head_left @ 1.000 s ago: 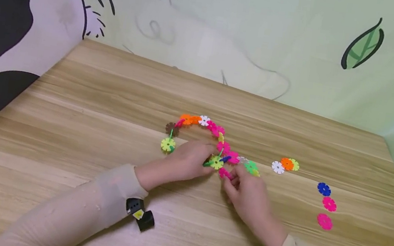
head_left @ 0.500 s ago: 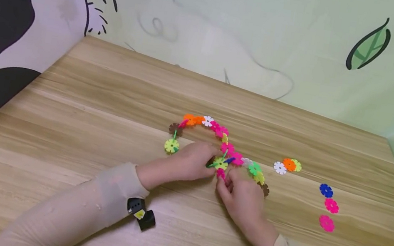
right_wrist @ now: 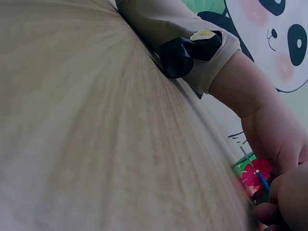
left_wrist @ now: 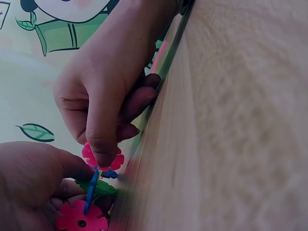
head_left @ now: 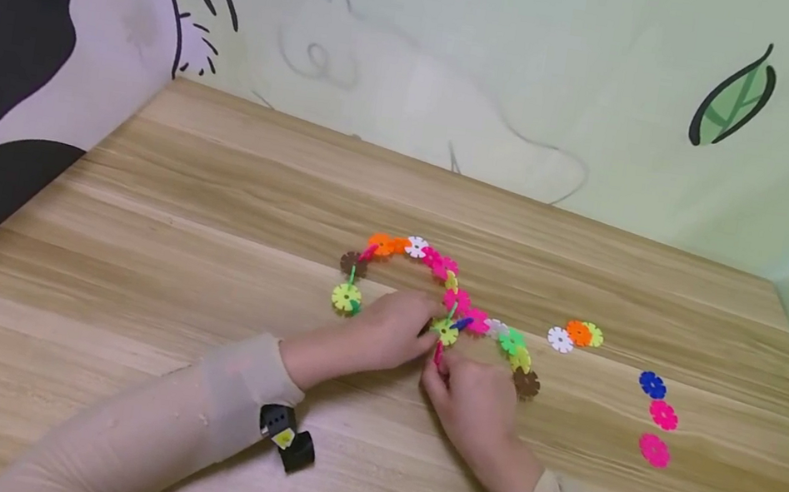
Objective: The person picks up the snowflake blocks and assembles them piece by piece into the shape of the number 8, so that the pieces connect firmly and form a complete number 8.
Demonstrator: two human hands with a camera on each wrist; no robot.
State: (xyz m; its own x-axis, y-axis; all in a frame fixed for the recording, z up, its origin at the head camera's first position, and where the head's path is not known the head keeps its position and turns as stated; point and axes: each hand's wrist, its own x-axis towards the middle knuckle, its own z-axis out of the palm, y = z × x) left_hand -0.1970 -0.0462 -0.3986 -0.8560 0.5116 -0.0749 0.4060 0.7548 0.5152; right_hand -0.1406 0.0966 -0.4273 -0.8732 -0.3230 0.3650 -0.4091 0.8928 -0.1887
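A chain of slotted plastic snowflake discs arches across the table, its pink disc (head_left: pixel 477 321) near the middle. My left hand (head_left: pixel 393 332) holds the chain by a yellow-green disc (head_left: pixel 447 334); its fingertips are partly hidden. Between the thumb and fingers of my right hand (head_left: pixel 479 401) is a pink snowflake disc (head_left: pixel 438 355), edge-on against the yellow-green one. In the left wrist view, the right thumb presses over this pink disc (left_wrist: pixel 87 153), close to a blue disc (left_wrist: pixel 90 192) and a green disc (left_wrist: pixel 103 187). Whether the slots are joined cannot be seen.
To the right lie a white disc (head_left: pixel 560 340), an orange disc (head_left: pixel 578 332) and a yellow disc (head_left: pixel 595 335). Nearer are a blue disc (head_left: pixel 652 385) and two pink discs (head_left: pixel 654 451). The chain's brown disc (head_left: pixel 526 384) sits beside the right hand. A painted wall (head_left: pixel 408 38) borders the table.
My right hand has shifted left and nearer with the pink disc, which has turned from flat to edge-on below the yellow-green disc. The brown end disc is uncovered. My left hand keeps its hold.
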